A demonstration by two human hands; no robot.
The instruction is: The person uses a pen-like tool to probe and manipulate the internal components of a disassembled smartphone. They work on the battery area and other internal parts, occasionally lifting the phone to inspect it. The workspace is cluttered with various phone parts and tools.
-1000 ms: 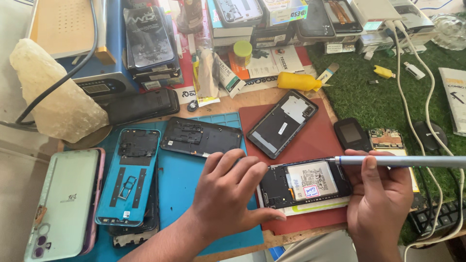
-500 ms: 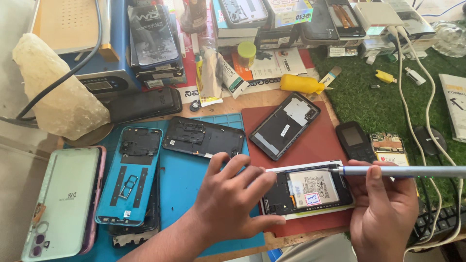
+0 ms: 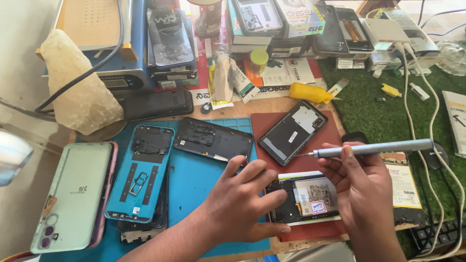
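Gripping a grey screwdriver (image 3: 374, 147) in our right hand (image 3: 361, 189), fingers closed around its shaft, we hold it nearly level, its thin tip pointing left above the red mat (image 3: 335, 131); our left hand (image 3: 242, 199) lies open, palm down, fingers spread, pressing the left end of the opened phone (image 3: 310, 200), grasping nothing; that phone lies face down on the red mat at the near edge of the bench, its battery and board showing, between our two hands; just beyond the tip lies a second opened phone (image 3: 291, 132), tilted; on the blue mat (image 3: 194, 174) to the left sit a black frame (image 3: 213, 140), a blue frame (image 3: 141, 172) and a pale green back cover (image 3: 73, 194); a yellow tube (image 3: 308, 92) lies farther back.
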